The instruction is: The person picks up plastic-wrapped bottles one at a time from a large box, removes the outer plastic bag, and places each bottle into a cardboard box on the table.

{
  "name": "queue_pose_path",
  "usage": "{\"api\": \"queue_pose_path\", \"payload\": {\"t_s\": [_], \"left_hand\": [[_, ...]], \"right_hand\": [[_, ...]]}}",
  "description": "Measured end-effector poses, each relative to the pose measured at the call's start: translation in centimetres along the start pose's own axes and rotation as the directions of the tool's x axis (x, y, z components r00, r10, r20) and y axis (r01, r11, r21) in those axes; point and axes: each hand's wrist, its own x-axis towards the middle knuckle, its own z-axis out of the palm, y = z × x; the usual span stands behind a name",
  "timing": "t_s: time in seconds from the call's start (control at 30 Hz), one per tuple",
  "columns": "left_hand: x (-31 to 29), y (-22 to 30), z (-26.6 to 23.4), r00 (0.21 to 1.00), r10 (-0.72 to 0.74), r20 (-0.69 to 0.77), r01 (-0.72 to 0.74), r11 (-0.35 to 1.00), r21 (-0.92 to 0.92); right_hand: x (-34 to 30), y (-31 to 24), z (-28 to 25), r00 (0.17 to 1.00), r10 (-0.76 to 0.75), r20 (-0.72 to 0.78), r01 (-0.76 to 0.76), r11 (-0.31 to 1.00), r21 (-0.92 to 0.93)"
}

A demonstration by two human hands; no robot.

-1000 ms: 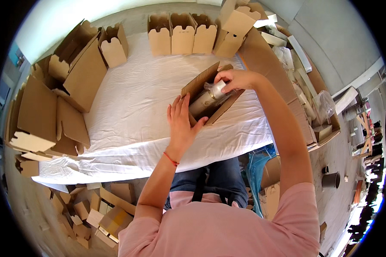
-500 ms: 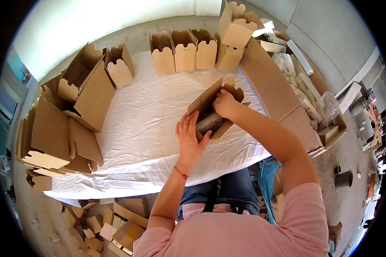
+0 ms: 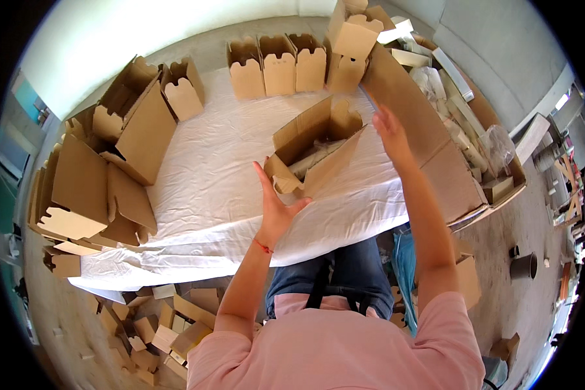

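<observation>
Box [image 3: 335,166] near the table's [image 3: 221,149] right edge, left hand [image 3: 277,211] and right hand [image 3: 392,135] spread
Card walls look stiff and light, the half-hidden tube [image 3: 310,162] perhaps heavier; grip both long sides

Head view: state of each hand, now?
Left hand: open, at the box; contact unclear.
Right hand: open, holding nothing.

Open-top carton [image 3: 335,166] near right edge of tabletop [image 3: 214,162], pale tube [image 3: 312,161] inside. Left hand [image 3: 279,211] spread by carton's near end; right hand [image 3: 392,136] empty, off far end.
</observation>
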Motion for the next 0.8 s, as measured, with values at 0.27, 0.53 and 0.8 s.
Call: {"api": "queue_pose_path", "payload": {"t_s": [0.27, 0.53, 0.8], "left_hand": [[0.2, -4.3, 0.0, 0.964, -0.236, 0.119, 0.257, 0.942, -0.215], [0.4, -4.6, 0.2, 0.936, -0.332, 0.114, 0.328, 0.943, 0.058], [6.9, -2.1, 0.1, 0.955, 0.089, -0.283, -0.080, 0.996, 0.044]], "right_hand": [[-0.8, 5.7, 3.4, 0.903, 0.173, 0.394, -0.354, 0.817, 0.454], [-3.4, 6.4, 4.2, 0.949, 0.129, 0.286, -0.240, 0.886, 0.397], [-5.6, 12.5, 6.1, 0.992, 0.027, -0.125, 0.004, 0.970, 0.242]]}}
